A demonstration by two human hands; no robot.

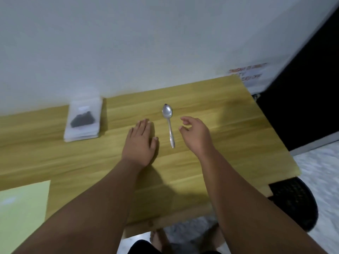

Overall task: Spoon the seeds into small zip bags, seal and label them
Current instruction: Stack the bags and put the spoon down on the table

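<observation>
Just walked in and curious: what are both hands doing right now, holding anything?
Left hand: open, flat on the light wooden table.
Right hand: open, loosely curled, empty, beside the silver metal spoon.

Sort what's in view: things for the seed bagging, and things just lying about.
For the job: spoon; stack of zip bags; dark seeds in the top bag.
Lying about: green sheet, use unclear; black mesh chair; wall notice.

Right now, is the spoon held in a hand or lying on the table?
Lying on the table. The spoon lies flat between the left hand and the right hand; neither touches it.
</observation>
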